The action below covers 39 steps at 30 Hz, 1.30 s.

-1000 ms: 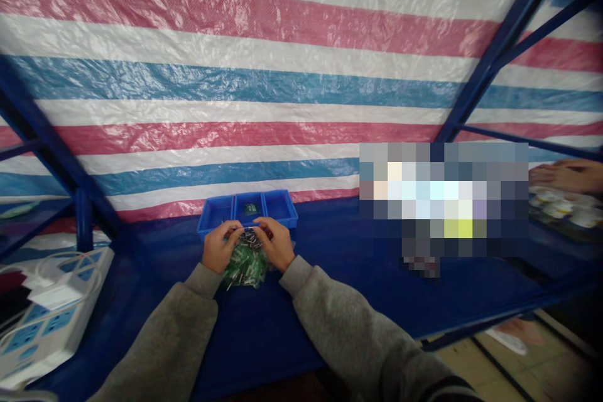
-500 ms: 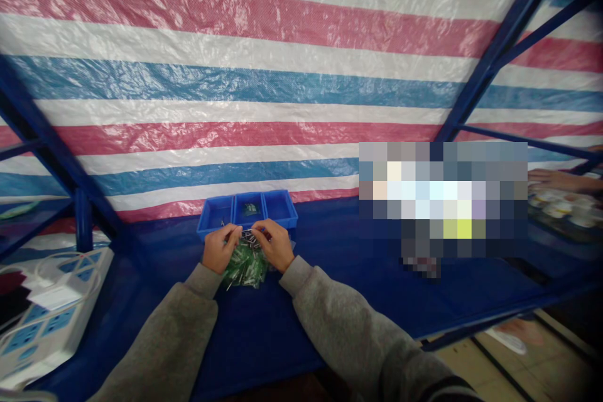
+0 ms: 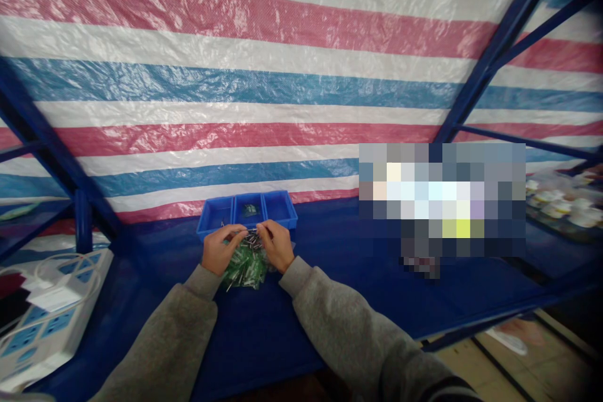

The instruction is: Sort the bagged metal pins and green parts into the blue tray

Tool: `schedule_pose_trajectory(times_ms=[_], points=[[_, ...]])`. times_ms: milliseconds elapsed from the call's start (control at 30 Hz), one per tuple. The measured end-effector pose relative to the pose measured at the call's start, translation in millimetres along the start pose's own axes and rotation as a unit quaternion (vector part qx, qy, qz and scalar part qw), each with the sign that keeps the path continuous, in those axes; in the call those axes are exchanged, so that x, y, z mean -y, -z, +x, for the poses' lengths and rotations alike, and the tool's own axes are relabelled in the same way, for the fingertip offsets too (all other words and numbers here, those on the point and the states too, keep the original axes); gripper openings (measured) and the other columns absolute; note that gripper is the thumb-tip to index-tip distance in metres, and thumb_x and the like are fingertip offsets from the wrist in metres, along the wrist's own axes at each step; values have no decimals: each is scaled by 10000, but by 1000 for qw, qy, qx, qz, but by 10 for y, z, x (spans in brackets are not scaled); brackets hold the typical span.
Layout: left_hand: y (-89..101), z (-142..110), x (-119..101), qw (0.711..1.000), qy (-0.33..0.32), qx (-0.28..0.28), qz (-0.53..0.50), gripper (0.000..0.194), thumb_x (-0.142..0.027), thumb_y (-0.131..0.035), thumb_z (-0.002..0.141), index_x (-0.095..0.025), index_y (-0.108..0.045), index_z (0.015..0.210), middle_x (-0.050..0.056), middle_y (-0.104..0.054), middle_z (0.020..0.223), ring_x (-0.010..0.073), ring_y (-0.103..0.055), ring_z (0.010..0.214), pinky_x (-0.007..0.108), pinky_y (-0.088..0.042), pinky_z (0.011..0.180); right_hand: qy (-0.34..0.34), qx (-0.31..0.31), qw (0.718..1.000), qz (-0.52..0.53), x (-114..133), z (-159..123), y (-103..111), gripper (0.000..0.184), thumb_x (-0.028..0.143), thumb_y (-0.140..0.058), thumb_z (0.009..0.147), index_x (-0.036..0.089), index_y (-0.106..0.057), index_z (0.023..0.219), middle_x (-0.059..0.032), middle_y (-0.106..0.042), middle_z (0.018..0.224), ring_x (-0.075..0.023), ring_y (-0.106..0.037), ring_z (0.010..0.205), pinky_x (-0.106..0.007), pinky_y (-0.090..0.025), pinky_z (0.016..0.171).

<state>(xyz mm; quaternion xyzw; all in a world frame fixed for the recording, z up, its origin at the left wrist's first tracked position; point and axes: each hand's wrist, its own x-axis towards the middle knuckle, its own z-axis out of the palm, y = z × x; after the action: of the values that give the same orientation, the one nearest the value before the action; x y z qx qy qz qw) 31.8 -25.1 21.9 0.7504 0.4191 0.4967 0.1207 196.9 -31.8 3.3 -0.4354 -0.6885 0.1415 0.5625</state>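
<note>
Together, left hand [image 3: 219, 249], right hand [image 3: 279, 247], fingertips pinched closed on a thin rod [image 3: 252, 230], near green packets [image 3: 247, 268].

Glossy striped sheeting [image 3: 235, 85] hangs behind a dark-blue table [image 3: 336, 232], with pale tiled floor [image 3: 541, 361] below.

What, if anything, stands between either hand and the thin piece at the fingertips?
Nothing visible: the left hand and right hand both appear to pinch the thin piece directly. The pile of green and metallic bits lies below, and the blue tray stands beyond; neither comes between.
</note>
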Motion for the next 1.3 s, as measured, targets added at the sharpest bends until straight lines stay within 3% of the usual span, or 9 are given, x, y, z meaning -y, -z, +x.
schedule_pose_trajectory(times_ms=[233, 500, 733, 967, 1100, 1300], points=[[30, 16, -43, 1000, 8, 13, 14, 195, -316, -529, 841, -168, -643, 786, -15, -618, 620, 102, -560, 533, 213, -455, 582, 3, 11, 999, 52, 27, -6, 2, 207, 341, -500, 879, 181, -608, 953, -19, -631, 797, -125, -548, 632, -233, -431, 623], [48, 14, -73, 1000, 23, 12, 8, 251, -330, -519, 847, -169, -617, 681, -34, -575, 534, 90, -544, 488, 203, -442, 555, 22, 17, 999, 42, 31, -7, -1, 187, 302, -489, 886, 181, -629, 914, -32, -645, 831, -133, -562, 678, -242, -440, 664], [-8, 1, -7, 994, 60, -21, -90, 200, -351, -633, 758, -159, -652, 809, 8, -662, 687, 106, -574, 496, 225, -490, 527, 26, 18, 999, 18, -1, -5, -21, 236, 307, -461, 900, 175, -647, 837, -36, -638, 777, -141, -573, 720, -241, -430, 677], [17, 13, -107, 985, 70, -32, -152, 216, -356, -521, 844, -157, -542, 925, 91, -677, 946, 154, -650, 704, 241, -509, 558, 6, 6, 1000, 1, -23, 1, -29, 272, 306, -429, 916, 178, -661, 857, -41, -658, 798, -147, -580, 734, -245, -422, 676], [25, 8, -86, 997, 42, -15, -71, 209, -335, -484, 869, -161, -548, 965, 49, -667, 836, 131, -620, 653, 249, -501, 622, -3, -4, 1000, -2, -13, 2, -16, 291, 318, -416, 921, 178, -661, 850, -45, -659, 797, -151, -582, 736, -242, -417, 666], [23, 4, -55, 999, -19, -3, 50, 272, -329, -484, 871, -192, -606, 1073, 38, -662, 907, 148, -613, 765, 263, -471, 754, -1, -18, 1000, -4, 14, 9, 13, 294, 306, -407, 923, 172, -659, 853, -46, -656, 798, -151, -579, 731, -244, -415, 665]])
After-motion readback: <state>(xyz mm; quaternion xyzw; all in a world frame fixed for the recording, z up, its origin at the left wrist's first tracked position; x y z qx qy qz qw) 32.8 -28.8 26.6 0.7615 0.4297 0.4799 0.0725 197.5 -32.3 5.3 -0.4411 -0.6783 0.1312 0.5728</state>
